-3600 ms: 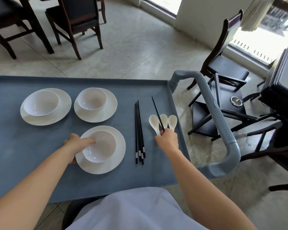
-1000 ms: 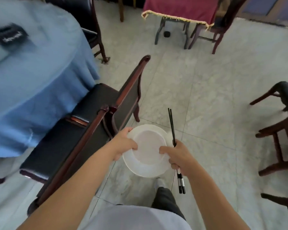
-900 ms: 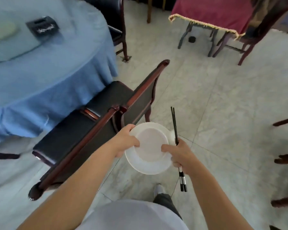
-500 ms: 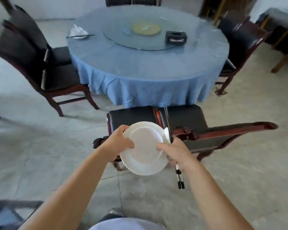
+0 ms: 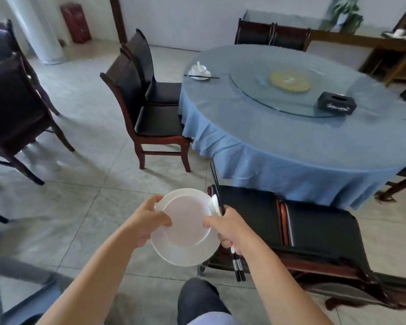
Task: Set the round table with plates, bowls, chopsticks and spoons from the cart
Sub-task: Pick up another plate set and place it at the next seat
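Plate (image 5: 185,254) with a bowl (image 5: 185,221) on it sits at lower centre of the frame, above the floor (image 5: 92,207). The left hand (image 5: 145,221) curls its fingers (image 5: 163,222) over the left rim; the right hand (image 5: 231,231) pinches the right rim while clasping black chopsticks (image 5: 217,191) and a white spoon (image 5: 215,202). Round blue-clothed bench (image 5: 291,146) stands at upper right, well apart from the plate.

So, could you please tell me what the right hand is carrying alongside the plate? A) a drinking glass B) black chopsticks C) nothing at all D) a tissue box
B: the right hand grips a pair of black chopsticks beside the plate, whose opposite rim the left hand holds.
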Demonstrator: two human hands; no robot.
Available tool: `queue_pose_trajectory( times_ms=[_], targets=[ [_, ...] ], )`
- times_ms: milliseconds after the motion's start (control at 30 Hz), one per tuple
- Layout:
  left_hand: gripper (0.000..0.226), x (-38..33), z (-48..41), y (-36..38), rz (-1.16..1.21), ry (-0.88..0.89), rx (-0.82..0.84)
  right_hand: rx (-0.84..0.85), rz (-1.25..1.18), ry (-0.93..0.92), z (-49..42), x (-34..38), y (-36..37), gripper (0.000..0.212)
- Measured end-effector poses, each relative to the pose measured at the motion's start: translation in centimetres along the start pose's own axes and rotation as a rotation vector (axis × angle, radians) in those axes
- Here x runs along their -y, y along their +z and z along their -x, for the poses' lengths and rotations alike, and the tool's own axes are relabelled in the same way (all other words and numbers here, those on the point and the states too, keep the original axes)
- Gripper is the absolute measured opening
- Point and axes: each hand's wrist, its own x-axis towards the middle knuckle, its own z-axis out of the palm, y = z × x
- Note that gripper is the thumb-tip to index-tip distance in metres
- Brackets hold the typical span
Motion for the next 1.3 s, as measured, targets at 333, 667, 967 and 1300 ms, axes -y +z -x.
queue_pose_trajectory(
  times_ms=[333,667,967,1300],
  targets=[
    [0.054,-5.2,-15.8,-7.4,-0.051,-0.089,-0.017,-0.001,-0.046,0.058,-15.0,8.7,3.5,0.057],
    [0.057,-15.1,-32.2,-7.5,-0.188,-0.119,0.185,-0.189,-0.249,0.167,-24.6,16.3,0.2,0.055],
    [0.070,-22.9,-44.0,0.8,-0.463,-0.067,0.698,-0.628,-0.592,0.279,-26.8,18.6,-3.5,0.044],
    [0.052,-27.2,-47.2,13.2,-0.701,-0.119,1.066,-0.938,-0.868,0.411,-25.6,16.8,-7.6,0.043]
  ],
)
